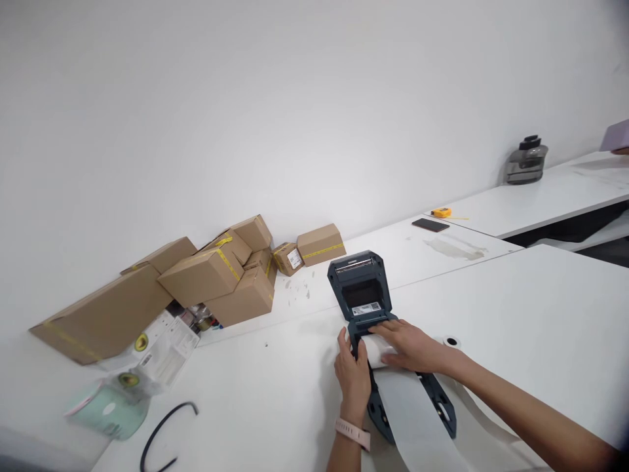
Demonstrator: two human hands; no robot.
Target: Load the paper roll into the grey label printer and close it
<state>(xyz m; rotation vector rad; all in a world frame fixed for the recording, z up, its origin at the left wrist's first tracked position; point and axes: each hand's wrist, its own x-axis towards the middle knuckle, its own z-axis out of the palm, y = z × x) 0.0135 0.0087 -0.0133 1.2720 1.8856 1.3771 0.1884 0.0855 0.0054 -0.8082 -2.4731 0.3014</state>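
Observation:
A dark teal label printer [343, 280] stands on the white table with its lid tilted up and back. Inside its body sits a white roll of label paper [372, 351], and a wide strip of paper [415, 416] runs from it towards me over the front. My left hand [354, 380], with a pink wristband, grips the printer's left side, its thumb by the roll's end. Across the top and right of the roll lies my right hand [413, 344], fingers closed around it. The hands partly hide the inside of the printer.
Cardboard boxes [201, 278] are piled at the back left, near a mint-green container [111, 410] and a black cable [160, 426]. A small roll [451, 341] lies right of the printer. Farther back are a phone [431, 225], a yellow tape measure [441, 212] and a dark jug [527, 162].

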